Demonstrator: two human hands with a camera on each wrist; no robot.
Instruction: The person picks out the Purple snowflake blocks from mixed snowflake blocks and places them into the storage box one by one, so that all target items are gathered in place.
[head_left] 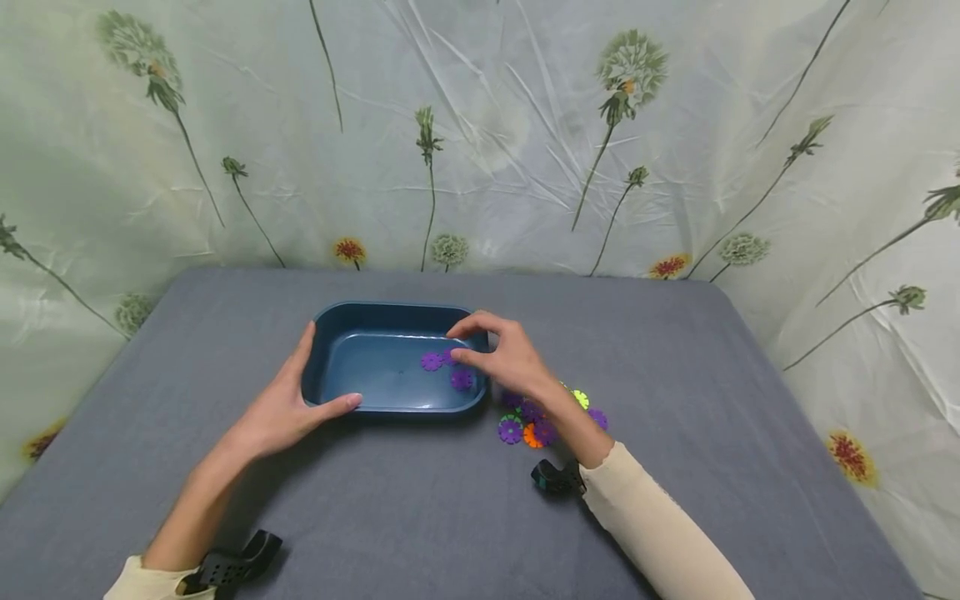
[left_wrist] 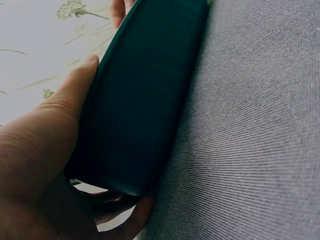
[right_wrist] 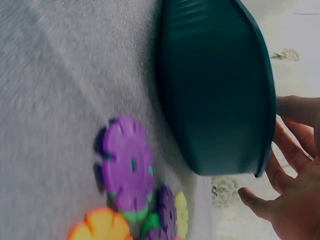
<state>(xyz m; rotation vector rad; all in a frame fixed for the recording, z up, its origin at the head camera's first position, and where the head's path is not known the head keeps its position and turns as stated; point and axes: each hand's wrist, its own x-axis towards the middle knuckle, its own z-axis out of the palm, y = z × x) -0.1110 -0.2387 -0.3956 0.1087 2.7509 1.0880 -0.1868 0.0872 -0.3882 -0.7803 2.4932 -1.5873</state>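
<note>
A dark blue rectangular plastic basin (head_left: 375, 400) sits on the grey cloth. My left hand (head_left: 281, 404) grips its left end, thumb over the near rim and fingers along the outer wall; the left wrist view shows that thumb (left_wrist: 80, 85) against the side. Inside the basin, toward its right end, lie purple flower-shaped discs (head_left: 462, 379). Over that end hovers my right hand (head_left: 504, 354), thumb and index finger apart, the thumb tip overlapping one purple disc. In the right wrist view, its spread fingers (right_wrist: 290, 145) show beyond the rim, with no disc visible between them.
Right of the basin, partly behind my right forearm, lies a loose pile of flower-shaped discs, among them a purple one (right_wrist: 127, 162), an orange one (head_left: 532, 435) and a yellow-green one (head_left: 581, 399). A curtain with dandelion prints (head_left: 495, 133) hangs behind the cloth-covered table (head_left: 420, 517).
</note>
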